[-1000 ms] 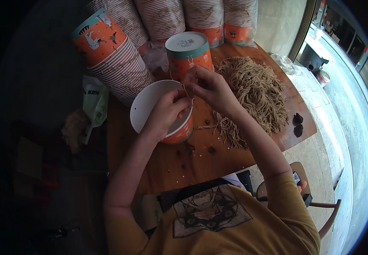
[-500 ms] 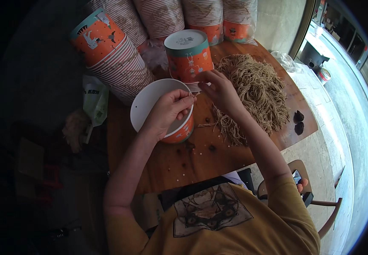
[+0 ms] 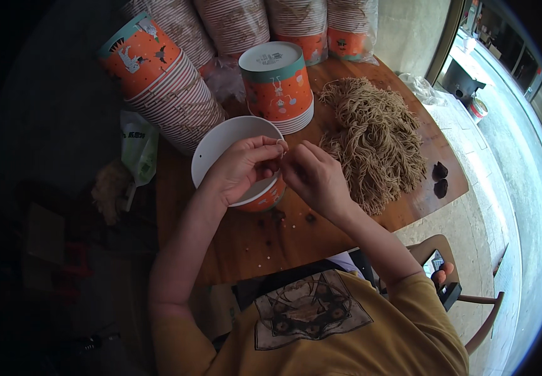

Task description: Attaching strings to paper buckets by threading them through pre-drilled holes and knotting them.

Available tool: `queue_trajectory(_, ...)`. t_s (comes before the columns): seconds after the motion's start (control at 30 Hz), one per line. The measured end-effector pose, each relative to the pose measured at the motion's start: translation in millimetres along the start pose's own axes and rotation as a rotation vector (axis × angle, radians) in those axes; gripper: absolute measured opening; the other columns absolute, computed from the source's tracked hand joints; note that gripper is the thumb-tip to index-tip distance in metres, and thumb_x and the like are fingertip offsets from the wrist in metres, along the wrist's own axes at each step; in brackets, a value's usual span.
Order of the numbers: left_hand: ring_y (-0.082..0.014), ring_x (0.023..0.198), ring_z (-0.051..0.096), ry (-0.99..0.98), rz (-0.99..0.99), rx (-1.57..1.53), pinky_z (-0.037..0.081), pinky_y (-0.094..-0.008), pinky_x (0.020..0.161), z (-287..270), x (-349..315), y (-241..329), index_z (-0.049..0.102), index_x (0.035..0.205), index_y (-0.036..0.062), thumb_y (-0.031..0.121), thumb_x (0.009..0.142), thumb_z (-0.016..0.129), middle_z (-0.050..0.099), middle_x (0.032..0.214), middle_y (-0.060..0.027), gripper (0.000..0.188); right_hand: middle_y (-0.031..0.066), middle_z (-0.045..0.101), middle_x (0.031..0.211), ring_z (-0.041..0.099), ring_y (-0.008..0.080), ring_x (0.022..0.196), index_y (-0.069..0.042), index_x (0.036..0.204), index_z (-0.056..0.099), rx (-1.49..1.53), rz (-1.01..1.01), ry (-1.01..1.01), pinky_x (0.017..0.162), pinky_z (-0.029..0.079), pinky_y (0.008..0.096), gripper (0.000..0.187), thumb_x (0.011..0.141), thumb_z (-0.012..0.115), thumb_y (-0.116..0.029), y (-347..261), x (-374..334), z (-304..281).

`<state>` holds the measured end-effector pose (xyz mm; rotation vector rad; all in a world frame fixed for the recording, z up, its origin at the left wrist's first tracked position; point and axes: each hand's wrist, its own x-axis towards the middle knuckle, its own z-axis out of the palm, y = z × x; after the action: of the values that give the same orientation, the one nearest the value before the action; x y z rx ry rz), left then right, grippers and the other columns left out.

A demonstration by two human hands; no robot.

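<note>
A paper bucket (image 3: pixel 211 149), white inside and orange outside, stands tilted toward me on the wooden table, with a small dark hole in its far-left wall. My left hand (image 3: pixel 246 166) reaches over its opening, thumb and forefinger pinched at the right rim. A short bit of pale cord (image 3: pixel 282 144) curls at those fingertips. Close against them, my right hand (image 3: pixel 314 175) is closed, fingertips pinched on the cord; the fingers partly hide it. Right of my hands lies a big heap of tan cords (image 3: pixel 380 144).
Upside-down orange buckets (image 3: pixel 277 88) stand just behind. A tall leaning stack of buckets (image 3: pixel 170 100) is at the left, with plastic-wrapped stacks (image 3: pixel 233 28) along the back. Two dark lumps (image 3: pixel 440 180) lie at the table's right edge. Someone's hand with a phone (image 3: pixel 433 263) shows near a chair.
My right hand has come down and left from above the rim to meet the left fingertips, its fingers closing. The left hand has stayed at the rim.
</note>
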<state>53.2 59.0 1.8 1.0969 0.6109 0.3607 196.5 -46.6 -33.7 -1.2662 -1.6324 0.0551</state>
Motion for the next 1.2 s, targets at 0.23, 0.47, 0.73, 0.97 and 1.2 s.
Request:
queue_trajectory(0.23, -0.0075, 0.074, 0.053, 0.03, -0.018, -0.036, 0.043, -0.0207, 0.069, 7.4, -6.7, 5.0, 0.059, 0.098, 0.0051, 0.007, 0.087, 0.057, 0.058, 0.086, 0.0, 0.012, 0.0088, 0.054, 0.081, 0.057, 0.0285, 0.073, -0.005, 0.089, 0.055, -0.08, -0.148, -0.056, 0.062, 0.049, 0.0379, 0.015, 0.077, 0.064, -0.009, -3.3, 7.1, -7.7)
queue_trajectory(0.47, -0.0086, 0.075, 0.053, -0.071, 0.046, 0.073, 0.044, -0.0219, 0.069, 2.7, -4.4, 5.5, 0.055, 0.093, 0.0035, 0.001, 0.082, 0.055, 0.056, 0.084, -0.0018, 0.011, 0.0097, 0.055, 0.107, 0.054, 0.0226, 0.098, -0.002, 0.099, 0.056, 0.177, 0.087, -0.16, 0.085, 0.045, 0.0324, 0.019, 0.083, 0.06, -0.011, 15.8, 28.8, -19.6)
queue_trajectory(0.73, -0.0095, 0.078, 0.053, 0.026, 0.119, 0.155, 0.044, -0.0223, 0.071, 6.5, -7.1, 2.3, 0.047, 0.095, 0.0063, -0.002, 0.08, 0.054, 0.053, 0.087, -0.0021, 0.018, 0.0059, 0.053, 0.1, 0.053, 0.0139, 0.097, -0.002, 0.093, 0.053, 0.461, 0.169, -0.183, 0.084, 0.044, 0.028, 0.014, 0.086, 0.058, -0.013, 30.0, 24.6, -10.0)
queue_trajectory(0.97, -0.0082, 0.083, 0.052, 0.066, 0.324, 0.454, 0.045, -0.0229, 0.074, 6.5, -5.2, -4.3, 0.044, 0.097, 0.0053, -0.006, 0.08, 0.054, 0.05, 0.091, -0.002, 0.023, -0.0045, 0.047, 0.069, 0.045, 0.0033, 0.061, -0.005, 0.089, 0.053, 0.639, 0.386, -0.167, 0.052, 0.038, 0.0197, 0.013, 0.086, 0.061, -0.015, 26.8, 18.5, -7.4)
queue_trajectory(1.2, -0.0111, 0.084, 0.054, 0.081, 0.548, 0.874, 0.047, -0.0262, 0.073, 5.8, -3.0, -3.6, 0.041, 0.102, 0.0042, -0.005, 0.082, 0.053, 0.049, 0.09, -0.0049, 0.025, 0.0002, 0.045, 0.056, 0.04, 0.0051, 0.053, -0.003, 0.085, 0.056, 0.204, 0.243, -0.173, 0.049, 0.037, 0.0249, 0.017, 0.081, 0.067, -0.015, 13.4, 21.1, -13.5)
